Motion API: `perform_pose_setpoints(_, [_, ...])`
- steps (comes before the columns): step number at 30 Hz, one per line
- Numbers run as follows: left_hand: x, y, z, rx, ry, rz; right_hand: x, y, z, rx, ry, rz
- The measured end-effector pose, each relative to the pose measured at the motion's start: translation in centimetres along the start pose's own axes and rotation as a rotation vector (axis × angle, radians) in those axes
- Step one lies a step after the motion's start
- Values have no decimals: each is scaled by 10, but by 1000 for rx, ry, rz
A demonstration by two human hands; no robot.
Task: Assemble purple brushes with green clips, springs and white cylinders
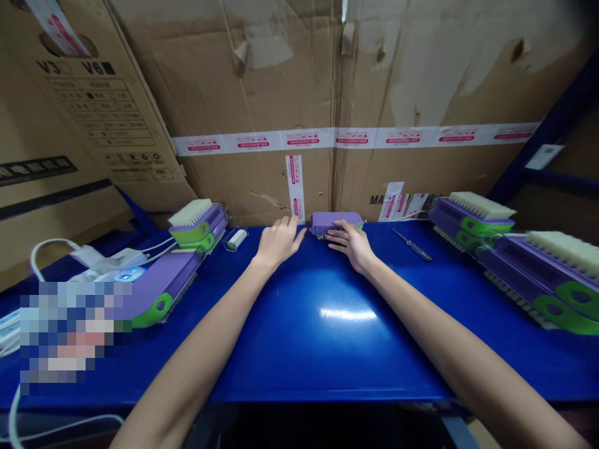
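At the back of the blue table, against the cardboard, lies a small purple device (327,220) with a green end. My right hand (356,248) is at its front right side, fingers stretched out and spread to the left, touching or just in front of it. Part of the device is hidden behind those fingers. To its left, my left hand (279,242) hovers or rests near the tabletop with its fingers apart and nothing in them. A small white block in a clear case (235,239) lies left of that hand. A grey-handled screwdriver (415,247) lies right of my right hand.
Purple and green brush units with pale bristles stand in stacks at left (191,224) and right (538,268). White power strips (107,259) and cables lie at far left, partly pixelated. Tall cardboard (262,174) walls the back of the blue table (299,349).
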State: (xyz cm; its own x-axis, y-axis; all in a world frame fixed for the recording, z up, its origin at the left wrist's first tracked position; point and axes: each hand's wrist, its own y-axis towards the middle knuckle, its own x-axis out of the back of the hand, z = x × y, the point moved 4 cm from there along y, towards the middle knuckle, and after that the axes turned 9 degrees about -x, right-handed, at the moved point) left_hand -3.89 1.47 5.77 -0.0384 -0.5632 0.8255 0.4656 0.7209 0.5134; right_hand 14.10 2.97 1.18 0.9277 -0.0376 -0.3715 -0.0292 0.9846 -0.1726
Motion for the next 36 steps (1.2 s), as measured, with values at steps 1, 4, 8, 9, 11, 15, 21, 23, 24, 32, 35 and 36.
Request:
perform_pose_setpoints(1, [-4, -1, 3, 66, 6, 95, 3, 2, 1, -5, 18, 2])
perform_pose_setpoints(4, [-18, -5, 12, 200, 5, 351, 7, 6, 1, -51, 47, 31])
perform_pose_setpoints(8, [-34, -9, 19, 253, -100, 495, 8, 8, -1, -117, 67, 79])
perform_pose_setpoints(9, [-35, -9, 20, 249, -128, 490, 7, 8, -2, -122, 71, 89])
perform_pose_setpoints(11, [-36, -9, 20, 257, -175, 454, 7, 9, -3, -126, 67, 109])
perform_pose_setpoints(15, [-37, -8, 15, 263, -337, 319, 6, 10, -5, -126, 53, 131])
perform_pose_setpoints(21, [-43, 0, -3, 189, -889, 33, 2, 7, -6, -125, 82, 127])
perform_pose_setpoints(23, [-48, 1, -8, 222, -1093, 24, 1, 7, -6, -132, 106, 112])
perform_pose_setpoints(24, [-50, 2, -10, 247, -1171, 29, 1, 6, -7, -136, 117, 106])
perform_pose_setpoints(32, [-50, 2, -16, 280, -1262, 23, 1, 7, -10, -180, 91, 140])
perform_pose_setpoints(35, [-43, 2, -16, 293, -1346, 3, 0, 5, -7, -138, 23, 193])
perform_pose_setpoints(36, [-41, 2, -17, 307, -1389, 22, -1, 4, -6, -108, -13, 225])
